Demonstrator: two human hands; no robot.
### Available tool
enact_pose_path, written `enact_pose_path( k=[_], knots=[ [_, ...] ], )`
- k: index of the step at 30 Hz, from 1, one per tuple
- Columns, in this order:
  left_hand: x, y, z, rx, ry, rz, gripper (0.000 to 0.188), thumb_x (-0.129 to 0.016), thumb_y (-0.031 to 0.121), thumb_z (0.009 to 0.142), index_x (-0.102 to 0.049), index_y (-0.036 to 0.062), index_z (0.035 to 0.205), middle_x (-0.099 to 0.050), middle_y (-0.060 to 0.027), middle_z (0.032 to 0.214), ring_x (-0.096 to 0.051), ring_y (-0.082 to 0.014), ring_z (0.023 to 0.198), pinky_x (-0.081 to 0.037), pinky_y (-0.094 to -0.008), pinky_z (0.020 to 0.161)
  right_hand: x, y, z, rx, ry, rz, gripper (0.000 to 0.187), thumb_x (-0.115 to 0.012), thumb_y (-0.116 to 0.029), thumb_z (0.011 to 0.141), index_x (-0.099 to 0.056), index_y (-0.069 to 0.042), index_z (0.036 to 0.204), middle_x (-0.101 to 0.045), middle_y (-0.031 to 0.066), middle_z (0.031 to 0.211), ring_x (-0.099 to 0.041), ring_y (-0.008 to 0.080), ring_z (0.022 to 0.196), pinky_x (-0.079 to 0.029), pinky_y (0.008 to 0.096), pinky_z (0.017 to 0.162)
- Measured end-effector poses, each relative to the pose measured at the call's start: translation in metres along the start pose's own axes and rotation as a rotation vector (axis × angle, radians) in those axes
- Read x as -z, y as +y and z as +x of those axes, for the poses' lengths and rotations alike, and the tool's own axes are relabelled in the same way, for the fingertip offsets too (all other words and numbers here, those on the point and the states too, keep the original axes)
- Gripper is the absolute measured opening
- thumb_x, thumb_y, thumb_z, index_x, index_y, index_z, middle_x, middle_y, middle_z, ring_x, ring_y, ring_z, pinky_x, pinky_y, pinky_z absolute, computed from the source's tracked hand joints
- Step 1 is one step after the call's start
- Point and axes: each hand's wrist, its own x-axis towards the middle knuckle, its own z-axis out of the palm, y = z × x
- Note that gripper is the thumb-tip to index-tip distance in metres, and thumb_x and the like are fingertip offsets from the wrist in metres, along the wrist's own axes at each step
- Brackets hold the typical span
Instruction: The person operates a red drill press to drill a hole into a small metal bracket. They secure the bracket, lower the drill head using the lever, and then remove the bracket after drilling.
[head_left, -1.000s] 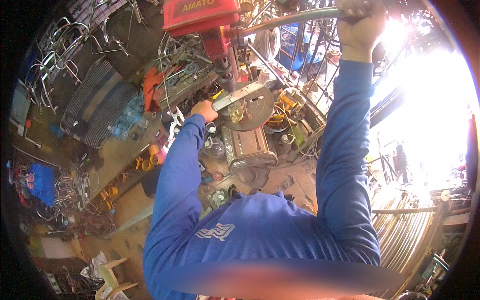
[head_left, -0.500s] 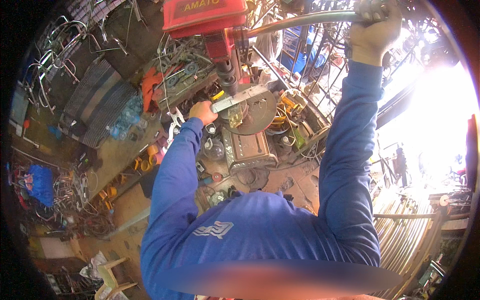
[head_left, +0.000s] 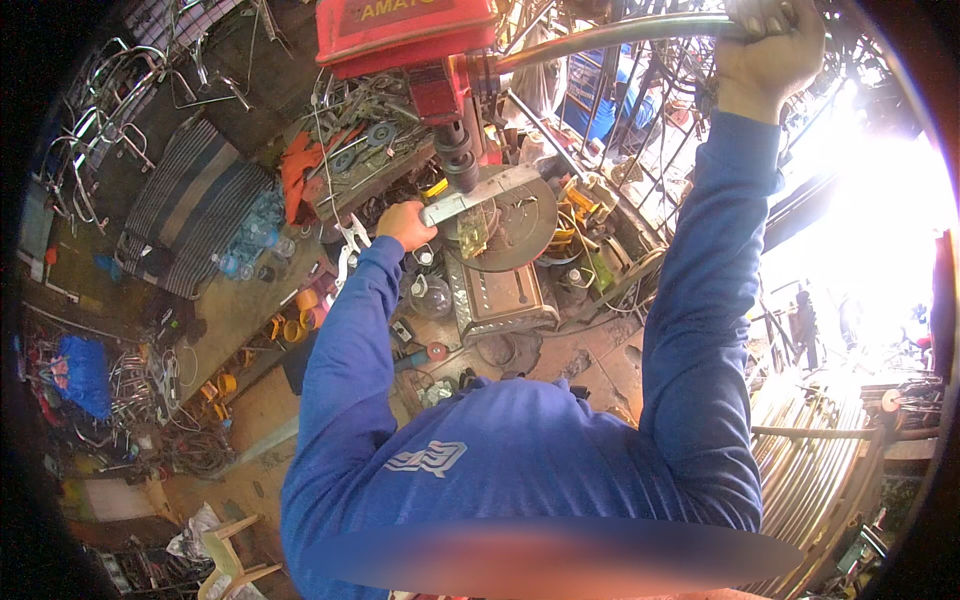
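Note:
A red drill press (head_left: 405,40) stands ahead of me, its dark chuck (head_left: 460,165) pointing down over a round metal table (head_left: 520,225). My left hand (head_left: 405,225) grips the near end of a flat grey metal bar (head_left: 480,195) lying across that table under the chuck. My right hand (head_left: 765,50) is raised high and closed around the long metal feed lever (head_left: 610,35) that runs back to the red head. Both arms are in blue sleeves.
A metal base box (head_left: 500,300) sits below the round table. Scrap metal, wire frames (head_left: 90,120), clear bottles (head_left: 250,240) and yellow rings (head_left: 285,328) crowd the floor at left. Stacked metal rods (head_left: 810,470) lie at right, beside bright daylight.
My right hand has swung the lever farther to the right and slightly up. The chuck has risen a little. My left hand keeps the bar in place on the round table.

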Motion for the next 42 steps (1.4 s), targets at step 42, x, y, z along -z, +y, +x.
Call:
enact_pose_path(
  k=[42],
  knots=[
    [0.015,-0.003,0.014,-0.068,-0.106,0.111,0.031,-0.069,0.03,0.071,-0.071,0.0097,0.095,-0.071,-0.0184,0.092,-0.068,-0.039,0.089,-0.054,-0.0494,0.081,-0.069,0.067,0.039,0.084,0.099,-0.662,0.026,-0.068,-0.027,0.09,-0.067,-0.003,0.098,-0.057,0.001,0.072,-0.052,0.011,0.057,-0.041,0.0258,0.05]
  ],
)
